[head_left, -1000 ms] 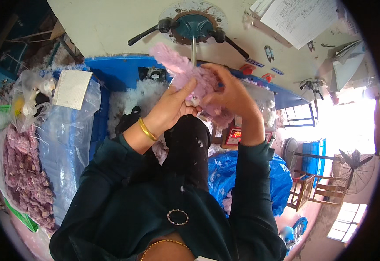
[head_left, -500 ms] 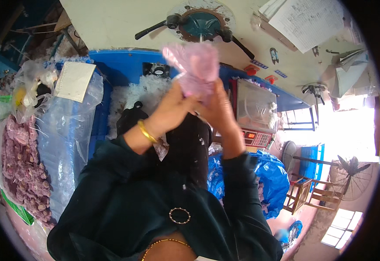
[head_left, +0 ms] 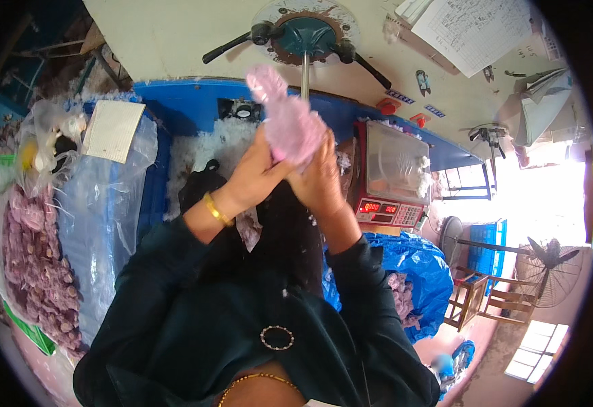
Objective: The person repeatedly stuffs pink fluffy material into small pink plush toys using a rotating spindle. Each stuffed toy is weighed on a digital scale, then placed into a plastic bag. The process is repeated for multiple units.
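Both hands are up in front of the person, holding a pink toy [head_left: 288, 122]. It is soft and fluffy, and its top end sticks up above the hands. The left hand [head_left: 255, 173] wraps around the toy from the left side, fingers closed on it. The right hand [head_left: 320, 178] presses on it from the right, fingers closed on it too. A gold bangle [head_left: 216, 209] sits on the left wrist.

Just behind the toy stands a thin metal tube [head_left: 305, 73] under a green machine head [head_left: 308, 32]. White fluff [head_left: 205, 149] lies in the blue bin [head_left: 181, 105] behind the hands. A scale [head_left: 391, 178] with red numbers is to the right.

The toy looks partly puffed up, so I think the filling is under way but not done. A big clear bag [head_left: 38, 258] on the left holds many purple toys, and a blue bag [head_left: 412, 271] on the right holds a few more. I cannot tell which pile is finished.
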`<act>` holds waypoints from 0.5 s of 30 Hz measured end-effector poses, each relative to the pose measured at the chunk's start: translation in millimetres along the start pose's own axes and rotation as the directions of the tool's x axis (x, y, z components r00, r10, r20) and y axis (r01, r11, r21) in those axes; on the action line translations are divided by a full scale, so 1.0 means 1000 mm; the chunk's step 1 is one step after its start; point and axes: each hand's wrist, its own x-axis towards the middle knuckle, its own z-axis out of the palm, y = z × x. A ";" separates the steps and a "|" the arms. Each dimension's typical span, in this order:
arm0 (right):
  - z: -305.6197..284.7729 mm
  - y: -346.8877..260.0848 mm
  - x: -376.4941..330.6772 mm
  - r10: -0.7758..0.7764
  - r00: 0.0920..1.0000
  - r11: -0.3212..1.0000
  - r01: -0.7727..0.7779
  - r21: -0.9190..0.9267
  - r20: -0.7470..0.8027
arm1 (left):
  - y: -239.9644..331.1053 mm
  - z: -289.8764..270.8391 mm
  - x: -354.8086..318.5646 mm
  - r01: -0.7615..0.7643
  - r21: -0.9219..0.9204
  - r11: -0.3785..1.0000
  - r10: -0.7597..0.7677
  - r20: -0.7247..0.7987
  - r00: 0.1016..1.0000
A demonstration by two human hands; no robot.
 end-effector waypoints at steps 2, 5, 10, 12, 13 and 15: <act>0.007 -0.006 -0.012 0.012 0.999 0.995 -0.008 0.097 -0.044 | 0.015 -0.012 -0.011 0.109 -0.093 0.990 -0.105 0.049 0.993; -0.008 -0.025 -0.003 0.267 0.963 0.775 -0.239 0.585 0.040 | 0.037 -0.024 -0.014 0.168 -0.084 0.982 -0.157 0.119 0.980; -0.027 0.003 0.057 0.498 0.780 0.144 -0.505 0.851 0.379 | 0.062 -0.030 0.059 0.220 0.453 0.864 -0.296 0.105 0.949; -0.021 0.019 0.085 0.519 0.775 0.177 -0.510 0.841 0.361 | 0.049 -0.033 0.086 0.229 0.421 0.878 -0.296 0.101 0.950; -0.017 0.021 0.085 0.493 0.802 0.200 -0.483 0.853 0.338 | 0.042 -0.038 0.091 0.249 0.392 0.886 -0.314 0.111 0.943; -0.008 0.025 0.080 0.436 0.851 0.244 -0.424 0.872 0.291 | 0.034 -0.039 0.084 0.234 0.354 0.905 -0.282 0.088 0.955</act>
